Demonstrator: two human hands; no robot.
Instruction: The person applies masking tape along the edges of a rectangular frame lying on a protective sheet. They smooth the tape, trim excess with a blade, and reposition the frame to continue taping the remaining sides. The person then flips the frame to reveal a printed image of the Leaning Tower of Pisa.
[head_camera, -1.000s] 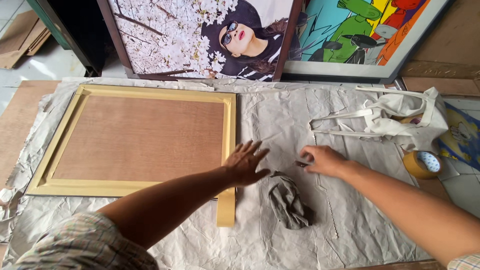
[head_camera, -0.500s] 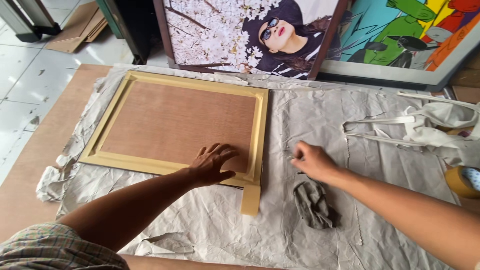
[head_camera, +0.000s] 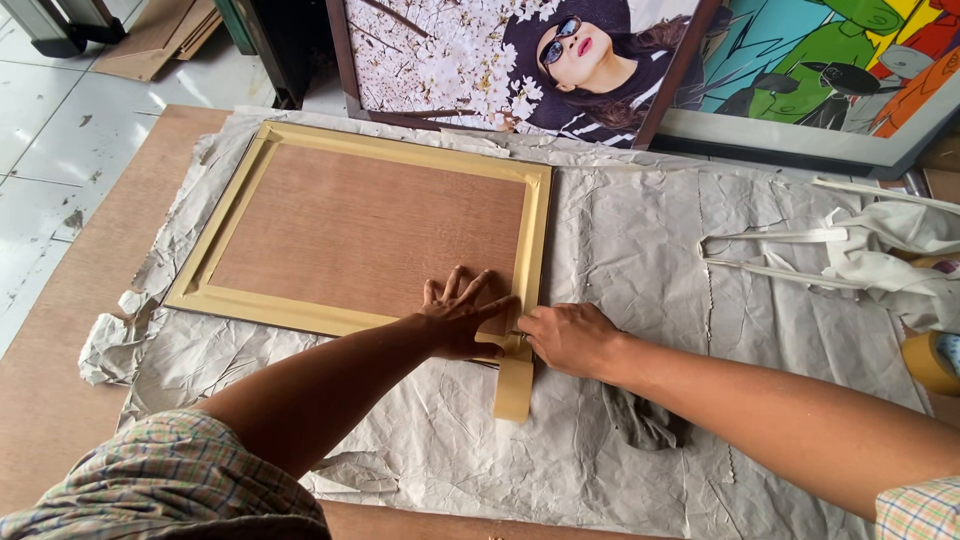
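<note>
1. Broadly, a crumpled grey paper sheet (head_camera: 640, 230) is spread over a brown wooden work surface (head_camera: 60, 330), covering most of it.
2. A rectangular brown backing board edged with tan paper tape (head_camera: 370, 225) is laid flat on the left half of the sheet, its near right corner under the hands.
3. Two framed pictures are leaned at the far edge: a blossom portrait in a dark frame (head_camera: 500, 60) and a bright green-and-teal painting in a grey frame (head_camera: 810, 80).
4. A bundle of off-white cloth strips (head_camera: 860, 250) is seen at the right, well apart from the board.
5. The left hand (head_camera: 460, 315) is pressed flat on the board's near right corner, fingers spread, nothing gripped.
6. The right hand (head_camera: 570, 338) is curled, fingers closed at the tape by the corner; whether something is held inside cannot be told.
7. A loose tan tape strip (head_camera: 514, 378) is left hanging off the corner toward the viewer, touching both hands.
8. A dark grey rag (head_camera: 645, 420) is lying under the right forearm.
9. A tan tape roll (head_camera: 932, 360) is cut off at the right edge.
</note>
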